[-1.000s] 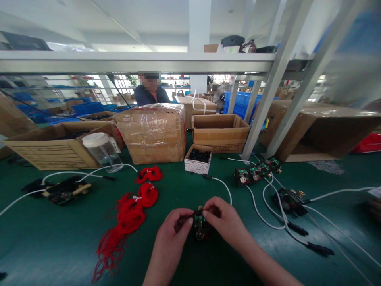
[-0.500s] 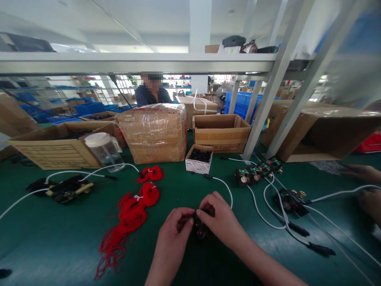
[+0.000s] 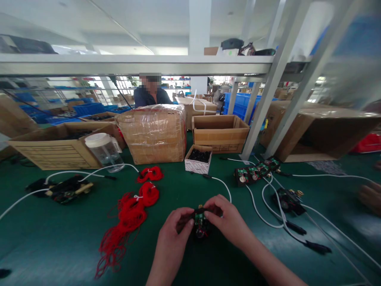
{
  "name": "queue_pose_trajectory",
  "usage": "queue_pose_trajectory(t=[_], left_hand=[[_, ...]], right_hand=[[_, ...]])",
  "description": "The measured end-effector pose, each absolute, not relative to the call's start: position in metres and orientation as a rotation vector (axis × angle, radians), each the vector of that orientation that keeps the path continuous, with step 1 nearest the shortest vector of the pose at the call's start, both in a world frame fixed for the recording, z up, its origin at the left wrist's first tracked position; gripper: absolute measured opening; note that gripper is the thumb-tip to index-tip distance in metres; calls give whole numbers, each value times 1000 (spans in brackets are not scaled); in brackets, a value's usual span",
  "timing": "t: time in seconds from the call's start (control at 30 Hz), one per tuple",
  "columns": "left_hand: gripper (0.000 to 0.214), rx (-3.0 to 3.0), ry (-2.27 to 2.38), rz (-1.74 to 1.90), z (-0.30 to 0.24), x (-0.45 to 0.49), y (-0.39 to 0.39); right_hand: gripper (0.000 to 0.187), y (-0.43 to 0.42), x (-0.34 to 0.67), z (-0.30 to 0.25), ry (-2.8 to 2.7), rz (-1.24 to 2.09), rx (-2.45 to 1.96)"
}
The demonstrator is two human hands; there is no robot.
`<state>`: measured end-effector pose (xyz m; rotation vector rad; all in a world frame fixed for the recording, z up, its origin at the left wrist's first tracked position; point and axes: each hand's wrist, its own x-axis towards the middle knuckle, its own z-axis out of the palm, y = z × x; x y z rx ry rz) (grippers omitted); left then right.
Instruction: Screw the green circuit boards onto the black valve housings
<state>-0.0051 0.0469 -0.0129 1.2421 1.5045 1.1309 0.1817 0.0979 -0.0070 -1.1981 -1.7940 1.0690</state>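
In front of me on the green table sits a small black module (image 3: 201,229) with a green circuit board, red wires and a brass fitting at its far end. My left hand (image 3: 177,228) pinches its left side near the top, fingers closed. From the right, my right hand (image 3: 224,216) has thumb and fingers closed on a thin black piece (image 3: 201,211) across the module's top edge. Whether that piece is a cable or part of the casing, I cannot tell. Bundles of red wire (image 3: 132,218) lie left of my hands.
A small box of black parts (image 3: 199,159) stands ahead, before larger cardboard boxes (image 3: 151,135). Similar modules with white cables (image 3: 257,172) lie on the right, more (image 3: 70,190) on the left. Another person's hand (image 3: 369,196) is at the right edge. A metal post (image 3: 262,115) rises from the table.
My right hand has shifted slightly right, uncovering the green board and brass fitting. My left hand stays almost in place. The other person's hands at the right have drawn away toward the edge.
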Motion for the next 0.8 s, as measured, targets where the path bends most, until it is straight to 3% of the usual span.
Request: queue_pose_trajectory(t=[0.2, 0.5, 0.8], left_hand=[[32, 1212, 1448, 1149, -20, -6, 44], [48, 1173, 1412, 1137, -26, -5, 34], [54, 1218, 1466, 1175, -34, 3, 30]], right_hand=[[22, 93, 187, -9, -1815, 1114, -1145], [56, 79, 195, -17, -1882, 1107, -1146], [70, 64, 187, -27, -1868, 1071, -1210]])
